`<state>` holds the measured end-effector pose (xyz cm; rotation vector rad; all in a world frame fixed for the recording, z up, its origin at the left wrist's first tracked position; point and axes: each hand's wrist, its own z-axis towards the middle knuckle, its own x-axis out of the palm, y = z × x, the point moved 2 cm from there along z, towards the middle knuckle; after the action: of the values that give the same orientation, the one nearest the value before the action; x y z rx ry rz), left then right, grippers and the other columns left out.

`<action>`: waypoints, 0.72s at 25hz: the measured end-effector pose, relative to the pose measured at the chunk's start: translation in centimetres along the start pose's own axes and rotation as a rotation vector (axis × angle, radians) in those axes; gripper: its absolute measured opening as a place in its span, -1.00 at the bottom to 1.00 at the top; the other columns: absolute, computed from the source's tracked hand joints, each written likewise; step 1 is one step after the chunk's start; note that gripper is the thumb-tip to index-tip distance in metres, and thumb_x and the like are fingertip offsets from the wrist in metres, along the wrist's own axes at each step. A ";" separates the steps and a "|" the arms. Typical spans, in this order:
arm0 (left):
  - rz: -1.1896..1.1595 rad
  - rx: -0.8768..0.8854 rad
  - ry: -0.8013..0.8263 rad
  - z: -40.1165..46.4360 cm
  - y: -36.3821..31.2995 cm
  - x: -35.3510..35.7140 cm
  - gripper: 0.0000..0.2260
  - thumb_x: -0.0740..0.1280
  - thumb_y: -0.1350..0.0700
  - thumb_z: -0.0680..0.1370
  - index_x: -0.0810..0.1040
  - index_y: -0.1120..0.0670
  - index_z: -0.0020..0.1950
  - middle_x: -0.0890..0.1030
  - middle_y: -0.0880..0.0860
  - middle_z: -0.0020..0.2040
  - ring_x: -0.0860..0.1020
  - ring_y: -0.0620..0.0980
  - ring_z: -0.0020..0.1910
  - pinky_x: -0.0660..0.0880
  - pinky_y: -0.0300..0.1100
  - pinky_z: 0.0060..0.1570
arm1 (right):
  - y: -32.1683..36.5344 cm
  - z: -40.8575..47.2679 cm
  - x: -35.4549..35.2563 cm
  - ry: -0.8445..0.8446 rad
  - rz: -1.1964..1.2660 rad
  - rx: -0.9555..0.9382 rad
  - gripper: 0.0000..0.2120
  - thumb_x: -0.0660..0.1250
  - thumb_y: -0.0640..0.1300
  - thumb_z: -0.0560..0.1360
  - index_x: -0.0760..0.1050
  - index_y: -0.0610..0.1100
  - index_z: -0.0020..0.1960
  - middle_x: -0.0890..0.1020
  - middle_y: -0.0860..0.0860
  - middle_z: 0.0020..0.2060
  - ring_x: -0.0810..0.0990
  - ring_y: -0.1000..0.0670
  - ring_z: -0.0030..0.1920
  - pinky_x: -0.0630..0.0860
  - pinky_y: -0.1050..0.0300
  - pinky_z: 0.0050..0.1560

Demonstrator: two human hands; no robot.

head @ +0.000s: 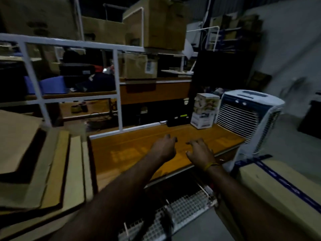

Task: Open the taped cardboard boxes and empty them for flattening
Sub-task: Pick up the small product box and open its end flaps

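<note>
Head view showed both forearms reaching forward over the near edge of a wooden counter [132, 153]. Nearest the camera, below the arms, lay a white wire grid panel [182, 207]. At the right, close by, sat a taped cardboard box [278, 186], closed, with blue tape running across its top. At the left, just beside the counter's end, lay a stack of flattened cardboard sheets [43, 171], several layers deep.

Over the counter, the left hand [164, 147] was held palm down with fingers curled loosely, gripping nothing. The right hand [200, 151] hung just beside it, fingers spread and slightly bent, also empty; a yellow band [211, 165] circled its wrist. The two hands were near each other but apart. Whether either fingertip touched the wood could not be told in the blur.

Farther along the counter, at its back right corner, stood a small white printed box [203, 119] with another printed carton [206, 100] on top, and a dark device [177, 120] just left of them. A white air cooler [250, 119] stood beside the counter's right end.

Behind the counter rose a white metal frame [116, 87] of shelving. More brown cardboard boxes [156, 23] sat on the upper shelves, and one with a label [139, 66] sat on a middle shelf.
</note>
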<state>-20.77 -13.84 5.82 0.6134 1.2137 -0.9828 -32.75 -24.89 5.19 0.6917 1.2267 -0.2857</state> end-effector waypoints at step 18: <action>-0.094 0.036 0.059 27.4 -4.8 13.8 -0.43 0.32 0.00 0.60 0.16 -0.07 0.55 0.26 0.11 0.49 0.44 0.15 0.31 0.58 -0.03 0.01 | -18.0 22.9 2.2 -0.054 -0.002 0.218 -0.46 0.29 -0.02 0.56 0.24 0.07 0.50 0.23 -0.10 0.48 0.31 -0.19 0.42 0.26 -0.15 0.37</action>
<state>-11.15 -42.89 0.58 0.6213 1.2885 -1.0734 -24.52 -52.63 1.04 0.8650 1.1548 -0.4422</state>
